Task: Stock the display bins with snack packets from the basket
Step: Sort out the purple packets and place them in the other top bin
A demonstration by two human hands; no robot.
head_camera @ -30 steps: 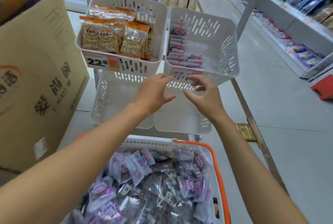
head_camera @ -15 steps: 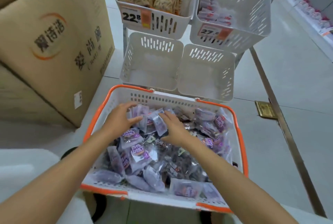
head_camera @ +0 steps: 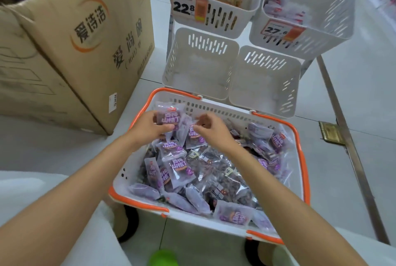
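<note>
A white basket with orange rim (head_camera: pixel 300 137) stands in front of me, full of several purple snack packets (head_camera: pixel 180 169). My left hand (head_camera: pixel 147 126) grips one purple packet (head_camera: pixel 170 115) upright at the basket's far left. My right hand (head_camera: pixel 211 129) pinches the top of another purple packet (head_camera: pixel 194 137) beside it. Beyond the basket stand two empty lower display bins (head_camera: pixel 201 66) (head_camera: pixel 265 79). Above them, the upper left bin (head_camera: pixel 216 19) holds tan packets, and the upper right bin (head_camera: pixel 310 36) holds a few pale packets.
A large cardboard box (head_camera: pixel 75 40) stands on the floor at the left, close to the basket. A metal floor strip (head_camera: pixel 351 148) runs along the right. A green object (head_camera: pixel 164 258) shows at the bottom edge. Price tags read 22.8 and 27.6.
My hands dropped from the upper right bin's price tag into the basket. Each has since taken hold of a purple packet and lifted it.
</note>
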